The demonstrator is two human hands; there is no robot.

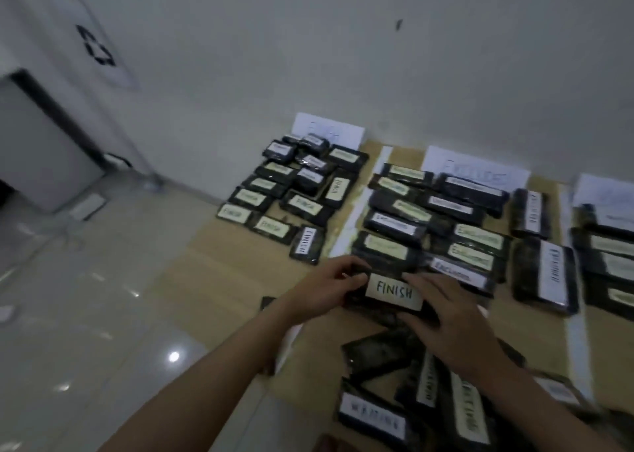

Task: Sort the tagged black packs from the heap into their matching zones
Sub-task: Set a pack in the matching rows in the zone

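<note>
A: In both hands now, one black pack [391,302] with the tag FINISH. Left hand [326,288] curled around its left end, thumb on top. Right hand [453,321] over the right end, fingers bent against the pack. Held just above the cardboard sheet [223,280], in front of the middle zone, not in its own zone yet.

B: And the matching zone?

A: Far left part of the cardboard, near the wall: the Finish group [291,191], many packs already lying there, most tags readable as FINISH. In the middle, the second group [435,218], also well filled; tags blurred, seemingly one same word. At the right edge, a third group [603,256], only partly in view.

B: How much left, then?

A: Probably the larger part done, judging from the filled zones. Still to sort: the heap [422,400] at the near edge of the cardboard, under the forearms. Several packs there, tags seeming to read WAITING. Exact count not possible, some hidden below the frame.
</note>
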